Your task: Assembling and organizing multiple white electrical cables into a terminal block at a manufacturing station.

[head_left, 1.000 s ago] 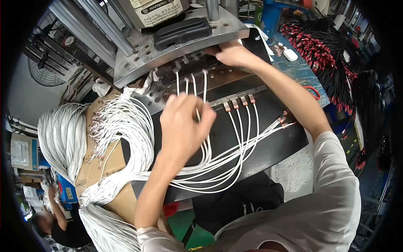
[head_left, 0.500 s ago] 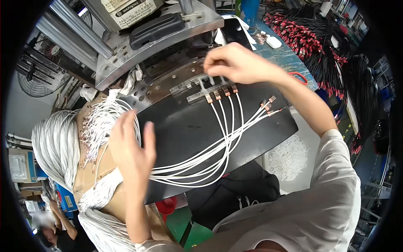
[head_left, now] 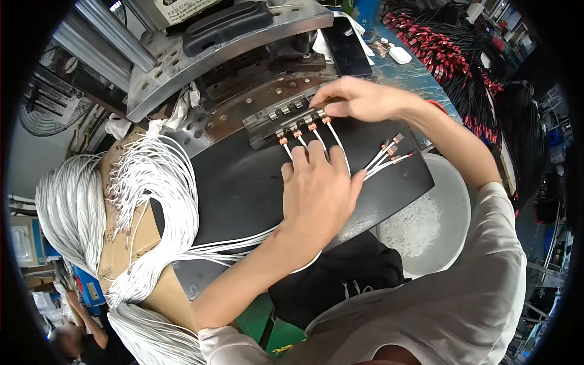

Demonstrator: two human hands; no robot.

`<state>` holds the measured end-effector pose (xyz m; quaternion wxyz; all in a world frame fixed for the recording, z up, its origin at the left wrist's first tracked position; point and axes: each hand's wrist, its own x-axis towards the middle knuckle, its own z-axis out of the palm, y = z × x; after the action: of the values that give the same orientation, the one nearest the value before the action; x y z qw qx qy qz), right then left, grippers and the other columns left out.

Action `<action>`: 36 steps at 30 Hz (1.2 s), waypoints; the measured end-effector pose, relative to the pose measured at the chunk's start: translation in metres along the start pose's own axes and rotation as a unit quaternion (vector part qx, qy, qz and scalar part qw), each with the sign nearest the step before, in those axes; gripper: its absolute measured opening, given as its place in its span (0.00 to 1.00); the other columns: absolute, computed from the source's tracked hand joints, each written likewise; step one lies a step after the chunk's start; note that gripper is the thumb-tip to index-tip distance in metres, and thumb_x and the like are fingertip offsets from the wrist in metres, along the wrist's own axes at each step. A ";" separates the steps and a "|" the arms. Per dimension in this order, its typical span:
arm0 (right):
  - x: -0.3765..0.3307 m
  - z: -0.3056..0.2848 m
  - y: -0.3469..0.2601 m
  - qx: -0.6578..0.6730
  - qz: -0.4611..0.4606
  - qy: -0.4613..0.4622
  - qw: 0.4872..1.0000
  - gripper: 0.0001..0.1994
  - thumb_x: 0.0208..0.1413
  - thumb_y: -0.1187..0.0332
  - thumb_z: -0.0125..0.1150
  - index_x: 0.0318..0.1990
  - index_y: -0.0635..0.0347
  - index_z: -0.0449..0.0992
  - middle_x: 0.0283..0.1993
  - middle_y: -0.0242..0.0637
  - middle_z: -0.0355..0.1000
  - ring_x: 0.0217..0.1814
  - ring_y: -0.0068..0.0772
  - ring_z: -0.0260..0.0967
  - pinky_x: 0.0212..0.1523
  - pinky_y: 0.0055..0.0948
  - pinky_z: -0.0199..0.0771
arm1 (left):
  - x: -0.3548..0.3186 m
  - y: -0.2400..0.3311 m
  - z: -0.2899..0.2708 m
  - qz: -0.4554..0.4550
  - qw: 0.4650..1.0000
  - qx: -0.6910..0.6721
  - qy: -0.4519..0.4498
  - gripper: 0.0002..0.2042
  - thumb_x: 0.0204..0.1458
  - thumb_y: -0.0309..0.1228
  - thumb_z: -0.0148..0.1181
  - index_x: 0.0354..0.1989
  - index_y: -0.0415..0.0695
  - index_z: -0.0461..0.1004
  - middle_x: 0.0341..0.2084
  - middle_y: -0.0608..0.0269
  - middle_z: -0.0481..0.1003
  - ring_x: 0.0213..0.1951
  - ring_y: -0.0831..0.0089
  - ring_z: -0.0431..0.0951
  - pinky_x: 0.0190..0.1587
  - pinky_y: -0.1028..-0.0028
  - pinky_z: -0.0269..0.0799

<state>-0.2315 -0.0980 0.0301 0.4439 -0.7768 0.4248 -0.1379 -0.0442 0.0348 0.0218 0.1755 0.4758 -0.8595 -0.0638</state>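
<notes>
My left hand [head_left: 316,198] lies over several white cables [head_left: 237,246], its fingers slightly spread among them and its thumb apart. Copper-coloured connectors [head_left: 297,132] on these cables sit in a row along the front of a slotted metal mould bar [head_left: 267,135]. At the bar's right end, my right hand [head_left: 365,100] closes thumb and fingers on it; the fingertips are partly hidden. A second metal bar [head_left: 258,115] with slots lies just behind. Right of my left hand, several loose cable ends [head_left: 392,148] rest on the black board [head_left: 225,182].
A press with a steel plate [head_left: 292,27] stands behind the board. Bundles of white cable [head_left: 70,213] hang at the left over cardboard [head_left: 121,243]. A bin of clear scraps [head_left: 453,201] stands right, below black cables with red ends [head_left: 432,48]. Another person [head_left: 85,334] is at lower left.
My left hand has come from the left side onto the cables. The mould bar has shifted left with its connectors. My right hand has lowered to the bar's end; pale strips near it are gone from view.
</notes>
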 end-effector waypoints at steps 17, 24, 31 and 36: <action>0.170 -0.054 0.021 -0.324 -0.374 0.318 0.809 0.06 0.56 0.65 0.62 0.37 0.56 0.76 0.37 0.30 0.76 0.37 0.27 0.69 0.37 0.30 0.71 | 0.086 -0.148 -0.005 -0.025 0.989 0.037 0.139 0.16 0.53 0.41 0.61 0.26 0.38 0.78 0.23 0.49 0.78 0.30 0.50 0.80 0.37 0.55 0.76; 0.170 -0.039 0.011 -0.243 -0.308 0.267 0.880 0.11 0.58 0.64 0.62 0.44 0.58 0.77 0.41 0.33 0.76 0.39 0.27 0.72 0.42 0.28 0.74 | 0.091 -0.149 -0.009 -0.086 0.993 0.029 0.080 0.21 0.53 0.47 0.61 0.31 0.37 0.79 0.24 0.48 0.78 0.31 0.48 0.80 0.38 0.55 0.77; 0.072 0.024 -0.042 0.083 -0.129 0.158 0.975 0.18 0.61 0.65 0.61 0.56 0.62 0.74 0.39 0.39 0.77 0.37 0.27 0.72 0.40 0.29 0.73 | 0.035 -0.121 -0.044 0.001 0.959 0.147 0.242 0.17 0.54 0.39 0.63 0.48 0.41 0.76 0.38 0.49 0.77 0.38 0.52 0.78 0.43 0.60 0.74; -0.103 0.084 -0.014 0.292 -0.325 -0.399 0.806 0.27 0.61 0.64 0.65 0.63 0.69 0.67 0.57 0.53 0.69 0.50 0.41 0.71 0.48 0.39 0.74 | -0.116 -0.033 -0.038 0.004 0.784 -0.616 0.081 0.33 0.40 0.48 0.76 0.44 0.28 0.75 0.37 0.47 0.77 0.37 0.63 0.76 0.39 0.69 0.70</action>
<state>-0.2366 0.0337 0.0105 0.7092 -0.6899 -0.1277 -0.0694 0.0520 0.1171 0.0200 0.5001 0.2663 -0.6222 -0.5402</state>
